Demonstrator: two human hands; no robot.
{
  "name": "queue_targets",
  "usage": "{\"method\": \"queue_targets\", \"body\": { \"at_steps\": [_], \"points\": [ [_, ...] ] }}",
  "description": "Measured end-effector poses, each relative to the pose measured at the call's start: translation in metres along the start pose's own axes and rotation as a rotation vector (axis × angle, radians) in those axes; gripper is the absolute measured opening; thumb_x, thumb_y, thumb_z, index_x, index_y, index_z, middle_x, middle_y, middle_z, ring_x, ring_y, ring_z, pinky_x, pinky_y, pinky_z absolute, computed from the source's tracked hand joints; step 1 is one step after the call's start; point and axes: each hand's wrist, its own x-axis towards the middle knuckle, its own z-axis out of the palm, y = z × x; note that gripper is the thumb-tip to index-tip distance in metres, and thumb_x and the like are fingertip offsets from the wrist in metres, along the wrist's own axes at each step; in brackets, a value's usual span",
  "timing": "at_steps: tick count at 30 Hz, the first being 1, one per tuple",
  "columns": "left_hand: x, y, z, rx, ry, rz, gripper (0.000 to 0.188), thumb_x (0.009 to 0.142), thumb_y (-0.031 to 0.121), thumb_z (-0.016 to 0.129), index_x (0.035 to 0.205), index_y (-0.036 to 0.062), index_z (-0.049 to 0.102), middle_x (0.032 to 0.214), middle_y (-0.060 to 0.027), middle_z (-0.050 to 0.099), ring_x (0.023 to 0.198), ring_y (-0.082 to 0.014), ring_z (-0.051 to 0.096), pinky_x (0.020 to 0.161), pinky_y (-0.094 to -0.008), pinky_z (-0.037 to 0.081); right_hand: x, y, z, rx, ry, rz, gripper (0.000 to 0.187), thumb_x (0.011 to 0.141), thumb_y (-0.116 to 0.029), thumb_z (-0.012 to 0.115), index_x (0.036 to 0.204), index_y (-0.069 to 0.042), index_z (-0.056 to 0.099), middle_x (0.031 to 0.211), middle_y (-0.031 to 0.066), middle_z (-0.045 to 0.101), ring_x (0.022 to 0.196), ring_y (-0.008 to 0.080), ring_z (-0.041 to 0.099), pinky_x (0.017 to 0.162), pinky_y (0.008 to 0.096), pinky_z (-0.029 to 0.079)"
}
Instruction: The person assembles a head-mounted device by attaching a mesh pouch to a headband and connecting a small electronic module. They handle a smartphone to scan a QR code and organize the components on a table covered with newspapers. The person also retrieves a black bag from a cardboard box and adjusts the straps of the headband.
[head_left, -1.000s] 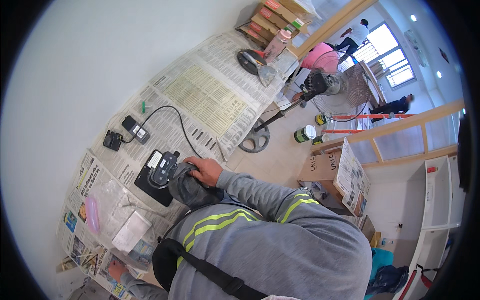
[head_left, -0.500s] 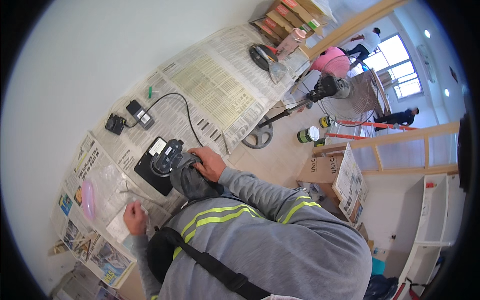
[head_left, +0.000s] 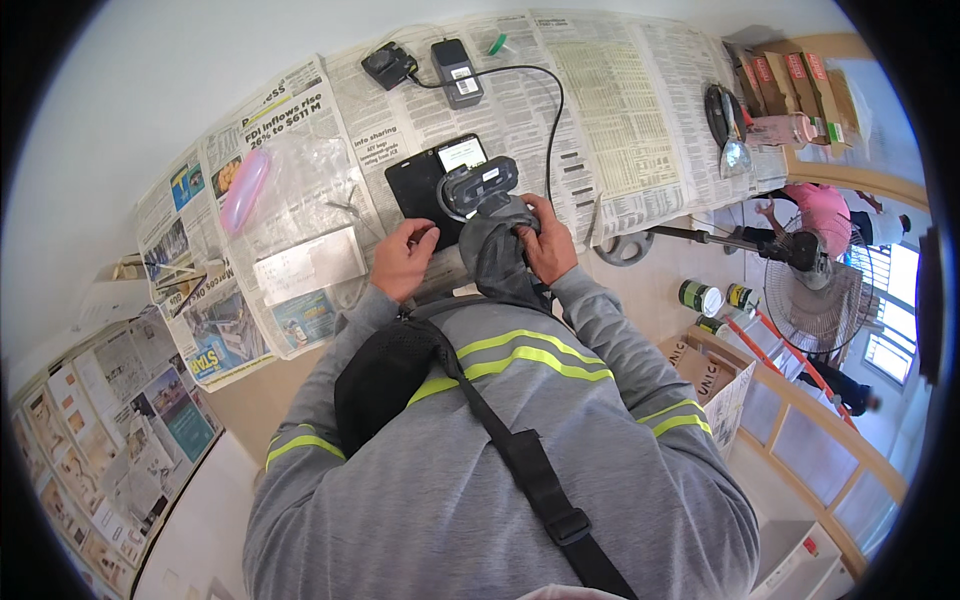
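On the newspaper-covered table, my right hand [head_left: 548,240] grips dark grey fabric [head_left: 495,250], gathered at the table's near edge. A black device with rounded ends [head_left: 480,186] sits against the top of this fabric; a black cable runs close by. Under the device lies a phone [head_left: 461,153] with a lit screen, beside a black flip cover [head_left: 412,186]. My left hand [head_left: 405,258] is at the cover's near left corner, fingers curled in and thumb against them. Nothing shows between those fingers; whether they touch the cover is unclear.
A black power bank-like block [head_left: 457,75] and a small black box [head_left: 388,66] lie at the back. Leftward are a pink balloon-like object [head_left: 245,190], clear plastic and a white paper [head_left: 310,266]. Right of the table stand a fan [head_left: 815,270] and paint cans [head_left: 700,296]; people are beyond.
The view has swung rightward, so the table now lies straight ahead. My left hand has come from beside the white paper to the black cover. My right hand keeps hold of the grey fabric.
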Motion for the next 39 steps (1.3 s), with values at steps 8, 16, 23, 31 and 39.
{"method": "queue_targets", "body": {
  "at_steps": [8,16,23,31,39],
  "points": [
    [0.009,0.012,0.0,-0.059,-0.077,-0.017,0.031,0.103,0.026,0.065,0.123,0.0022,0.066,0.092,-0.0023,0.069,0.076,-0.0099,0.067,0.061,-0.0259,0.051,0.007,0.01,-0.004,-0.08,0.026,0.014,0.045,0.096,-0.018,0.068,0.136,-0.012,0.05,0.097,0.0261,0.07,0.094,0.0482,0.068,0.077,0.0504,0.053],
    [0.009,0.009,0.012,-0.033,-0.098,-0.006,0.029,0.102,0.024,0.067,0.119,0.0002,0.068,0.086,-0.0038,0.069,0.073,-0.0083,0.063,0.066,-0.0261,0.053,0.011,0.021,-0.033,-0.151,0.009,0.044,0.041,0.095,-0.024,0.068,0.133,-0.013,0.056,0.09,0.0269,0.07,0.089,0.0481,0.069,0.075,0.052,0.052],
    [0.013,0.021,0.018,-0.059,-0.115,-0.038,0.03,0.103,0.023,0.065,0.123,0.002,0.067,0.095,-0.0048,0.071,0.077,-0.0103,0.065,0.065,-0.0257,0.052,0.027,0.058,-0.129,-0.198,0.169,0.083,0.038,0.098,-0.028,0.068,0.131,-0.012,0.06,0.088,0.0252,0.07,0.085,0.0395,0.073,0.075,0.0438,0.055],
    [0.019,0.027,0.029,-0.064,-0.186,-0.157,0.028,0.103,0.028,0.065,0.106,0.0018,0.072,0.082,-0.0034,0.07,0.07,-0.0106,0.065,0.061,-0.0271,0.051,0.035,0.047,-0.138,-0.177,0.001,-0.043,0.037,0.099,-0.029,0.068,0.131,-0.012,0.061,0.091,0.023,0.072,0.087,0.036,0.074,0.076,0.0416,0.056],
    [0.011,0.035,0.025,0.222,-0.311,-0.11,0.041,0.104,0.038,0.06,0.091,0.0014,0.074,0.067,-0.0063,0.069,0.062,-0.0136,0.067,0.06,-0.032,0.052,0.035,0.029,-0.059,-0.085,-0.315,-0.08,0.041,0.097,-0.036,0.068,0.128,-0.01,0.061,0.089,0.0256,0.071,0.087,0.0456,0.069,0.078,0.0508,0.054]
  ]
}}
